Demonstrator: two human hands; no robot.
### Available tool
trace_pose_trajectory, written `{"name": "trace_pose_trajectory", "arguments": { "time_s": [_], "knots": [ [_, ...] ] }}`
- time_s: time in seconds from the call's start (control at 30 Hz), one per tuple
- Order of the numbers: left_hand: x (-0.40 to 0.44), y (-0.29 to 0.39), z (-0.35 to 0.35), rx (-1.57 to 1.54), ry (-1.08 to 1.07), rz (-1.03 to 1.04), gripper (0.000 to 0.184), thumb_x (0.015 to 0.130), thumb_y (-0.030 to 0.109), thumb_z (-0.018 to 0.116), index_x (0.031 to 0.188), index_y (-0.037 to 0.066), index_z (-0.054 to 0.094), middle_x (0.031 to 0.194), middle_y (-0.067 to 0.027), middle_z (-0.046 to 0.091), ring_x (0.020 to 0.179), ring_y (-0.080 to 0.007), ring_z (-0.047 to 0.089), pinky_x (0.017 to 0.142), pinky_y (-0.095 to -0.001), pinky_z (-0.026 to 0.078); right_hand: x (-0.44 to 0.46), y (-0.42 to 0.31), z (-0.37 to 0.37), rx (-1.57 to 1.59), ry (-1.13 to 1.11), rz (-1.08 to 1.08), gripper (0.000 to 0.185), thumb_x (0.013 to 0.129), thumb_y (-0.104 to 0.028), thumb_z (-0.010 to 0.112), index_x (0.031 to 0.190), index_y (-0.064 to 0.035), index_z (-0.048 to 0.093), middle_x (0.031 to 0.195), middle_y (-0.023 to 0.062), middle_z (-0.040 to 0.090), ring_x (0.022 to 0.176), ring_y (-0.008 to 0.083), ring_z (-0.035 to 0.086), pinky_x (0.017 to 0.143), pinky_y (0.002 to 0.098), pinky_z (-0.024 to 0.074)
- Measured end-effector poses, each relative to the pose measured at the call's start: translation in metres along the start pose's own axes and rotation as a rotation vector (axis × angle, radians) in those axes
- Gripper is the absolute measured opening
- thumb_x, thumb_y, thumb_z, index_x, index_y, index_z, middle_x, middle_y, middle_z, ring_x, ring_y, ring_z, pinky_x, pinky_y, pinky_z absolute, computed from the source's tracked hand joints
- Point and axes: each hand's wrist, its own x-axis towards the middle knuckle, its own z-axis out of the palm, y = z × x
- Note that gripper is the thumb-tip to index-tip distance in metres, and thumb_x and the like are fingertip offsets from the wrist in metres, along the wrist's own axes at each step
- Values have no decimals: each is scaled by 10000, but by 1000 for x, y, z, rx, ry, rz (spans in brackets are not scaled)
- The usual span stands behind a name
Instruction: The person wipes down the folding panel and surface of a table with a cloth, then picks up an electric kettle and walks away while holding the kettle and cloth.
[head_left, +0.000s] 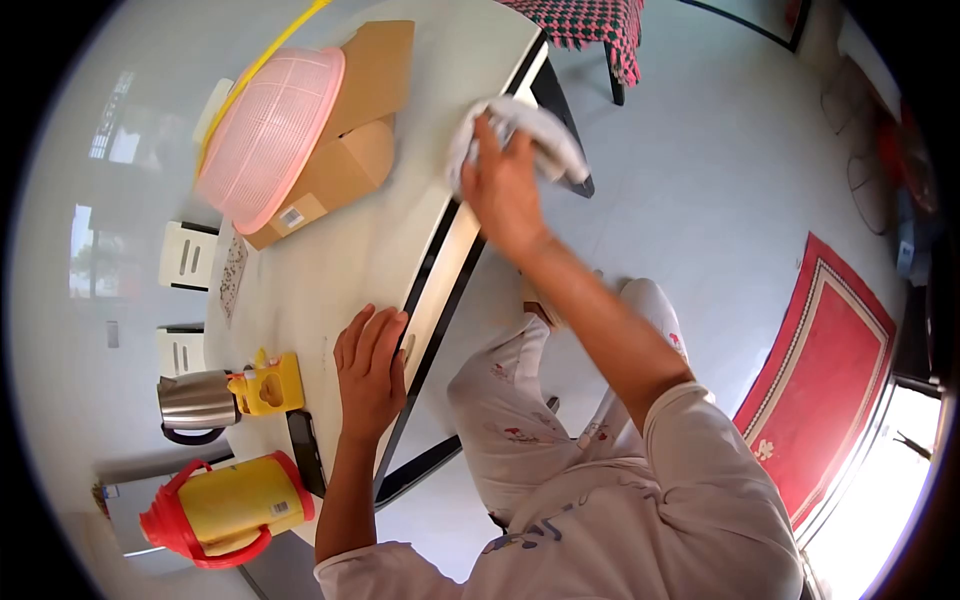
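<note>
My right hand (503, 185) grips a light-coloured cloth (545, 135) at the edge of the table, and part of the cloth hangs past that edge. Some blur shows on the cloth. On the pale tabletop (400, 255), near the front edge, my left hand (370, 370) lies flat with its fingers stretched out and nothing in it. Farther along the table, a pink plastic basket (280, 130) leans on its side against an open cardboard box (345, 165).
A yellow and red thermos (240, 507), a steel kettle (196, 400), a yellow holder (275, 385) and a dark phone-like object (306, 450) stand at the table's near end. A stool with a checked cover (590, 22) is beyond. On the floor lies a red rug (815, 390).
</note>
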Motion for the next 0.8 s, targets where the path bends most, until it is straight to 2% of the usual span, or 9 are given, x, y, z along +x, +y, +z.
{"name": "trace_pose_trajectory", "arguments": {
  "time_s": [0.1,0.13,0.17,0.23,0.33,0.37,0.47,0.6,0.8],
  "knots": [
    [-1,1,-3,-32,-12,-32,502,865,2,576,1360,77,551,1383,-107,560,1346,-358,472,1126,-491,329,66,47,4,-151,63,-62,400,882,-157,644,1261,-29,647,1106,284,662,1117,501,542,990,508,478],
    [-1,0,-3,-43,-4,-31,497,867,7,568,1359,76,555,1382,-105,560,1346,-356,470,1125,-490,328,82,59,6,-204,114,-71,347,901,-193,639,1215,-52,679,1047,259,693,1073,479,577,961,507,495],
    [0,-1,-4,-53,7,-28,494,869,12,560,1359,75,559,1380,-104,559,1346,-354,469,1125,-489,328,94,60,-2,-206,-1,46,303,918,-212,633,1172,-56,689,952,236,714,1046,451,603,912,504,516],
    [0,0,-5,-68,17,-30,499,867,10,555,1362,76,562,1382,-100,555,1344,-350,468,1124,-485,329,101,65,-6,-182,38,9,286,919,-234,641,1120,-39,699,869,230,710,951,425,643,838,486,539],
    [-3,-2,-5,-89,45,-14,510,863,6,555,1368,78,564,1385,-97,548,1341,-347,467,1124,-480,333,88,71,-7,-40,-63,93,323,914,-270,646,1200,-126,689,1040,309,655,971,458,642,828,521,543],
    [-3,-3,-4,-94,58,-5,514,861,5,557,1370,79,564,1386,-96,546,1340,-346,467,1123,-479,335,75,70,-2,-33,-36,56,321,909,-251,659,1195,-108,688,1037,309,643,908,460,651,795,525,538],
    [-4,-4,-5,-114,71,-2,522,860,6,563,1377,80,560,1385,-95,542,1337,-345,467,1122,-478,341,10,10,-13,-73,-76,14,319,880,-188,699,1189,-111,683,983,284,604,839,453,656,757,512,552],
    [-5,-3,-6,-107,72,2,522,864,4,566,1380,79,559,1384,-96,543,1335,-344,469,1120,-474,348,-56,-54,-33,38,-252,-22,367,868,-149,708,1234,-150,674,1019,225,592,888,423,649,791,480,562],
    [-8,-3,-5,-72,65,7,502,875,2,555,1372,75,571,1387,-94,547,1335,-340,471,1122,-466,349,-12,-10,-26,-72,-213,-67,303,898,-180,678,1199,-171,707,1041,209,672,916,390,684,792,472,572]
  ]
}}
